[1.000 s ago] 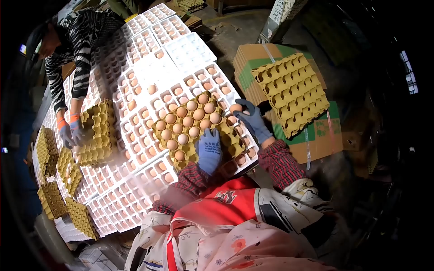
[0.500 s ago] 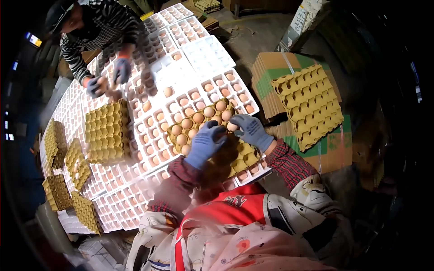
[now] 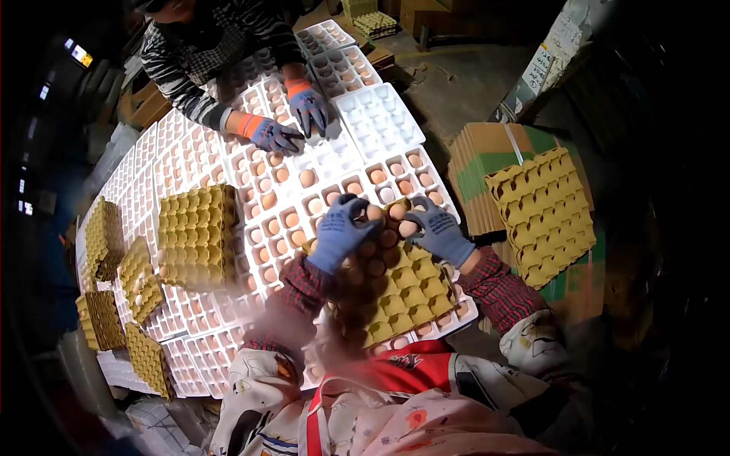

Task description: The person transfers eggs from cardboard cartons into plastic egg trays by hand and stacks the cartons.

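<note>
My left hand (image 3: 341, 229), in a blue-grey glove, has its fingers curled round an egg (image 3: 374, 213) above the far part of a yellow pulp tray (image 3: 411, 292). On the other side of the same tray, my right hand (image 3: 441, 232) pinches another egg (image 3: 408, 228) between thumb and fingers. Several more eggs lie in the tray between and below my hands, partly in shadow. The near cups of the tray hold no eggs. White foam trays (image 3: 315, 205) with eggs in their cells surround the pulp tray.
Across the table, a co-worker's gloved hands (image 3: 285, 125) reach over the foam trays. A stack of pulp trays (image 3: 196, 237) stands left, with more stacks (image 3: 103, 239) beyond. To the right, a pulp tray (image 3: 544, 216) lies on flattened cartons (image 3: 475, 178), near a post (image 3: 544, 64).
The view has shifted left. My left hand has gone from resting on the tray to holding an egg, and more near cups are bare. The co-worker's hands have moved from the stack to the foam trays.
</note>
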Action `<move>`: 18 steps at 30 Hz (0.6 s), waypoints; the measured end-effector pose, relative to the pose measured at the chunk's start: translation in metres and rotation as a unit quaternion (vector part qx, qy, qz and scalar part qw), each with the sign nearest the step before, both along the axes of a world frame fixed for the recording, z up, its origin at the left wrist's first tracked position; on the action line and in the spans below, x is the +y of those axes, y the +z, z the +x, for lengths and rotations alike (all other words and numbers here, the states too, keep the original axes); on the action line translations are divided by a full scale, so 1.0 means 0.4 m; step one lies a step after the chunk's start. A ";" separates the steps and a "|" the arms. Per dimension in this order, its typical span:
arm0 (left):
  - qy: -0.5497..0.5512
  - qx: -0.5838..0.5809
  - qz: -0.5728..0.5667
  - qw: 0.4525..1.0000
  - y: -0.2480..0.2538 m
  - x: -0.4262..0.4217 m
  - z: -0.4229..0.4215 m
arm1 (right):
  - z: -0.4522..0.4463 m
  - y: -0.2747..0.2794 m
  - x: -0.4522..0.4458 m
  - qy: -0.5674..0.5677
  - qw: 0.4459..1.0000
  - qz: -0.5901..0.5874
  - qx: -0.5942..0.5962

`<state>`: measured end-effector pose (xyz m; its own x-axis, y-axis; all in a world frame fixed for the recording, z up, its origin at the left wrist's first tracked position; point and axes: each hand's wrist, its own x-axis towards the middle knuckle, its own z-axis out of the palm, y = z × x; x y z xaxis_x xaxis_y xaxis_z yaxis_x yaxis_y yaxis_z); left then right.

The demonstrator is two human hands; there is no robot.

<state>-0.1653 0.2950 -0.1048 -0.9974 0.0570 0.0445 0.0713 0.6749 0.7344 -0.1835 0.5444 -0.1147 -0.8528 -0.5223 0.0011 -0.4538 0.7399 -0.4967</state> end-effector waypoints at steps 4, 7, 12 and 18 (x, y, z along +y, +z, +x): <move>0.082 0.072 -0.210 0.972 -0.060 -0.107 -0.210 | -0.135 -0.056 -0.014 -0.051 0.942 -0.306 -0.131; 0.074 -0.020 -0.367 0.927 -0.127 -0.141 -0.322 | -0.280 -0.078 -0.106 -0.119 0.982 -0.146 0.007; 0.007 0.111 -0.193 0.975 -0.133 -0.046 -0.362 | -0.459 -0.130 -0.178 -0.215 0.975 -0.015 0.060; 0.012 0.137 -0.093 0.986 -0.144 0.012 -0.512 | -0.445 -0.135 -0.228 -0.151 0.976 0.130 0.088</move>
<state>-0.3702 0.2998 -0.1625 -0.9506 0.0653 0.3034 0.2315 0.8003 0.5531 -0.3615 0.4531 -0.1686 -0.9662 -0.2502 0.0618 -0.2576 0.9433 -0.2095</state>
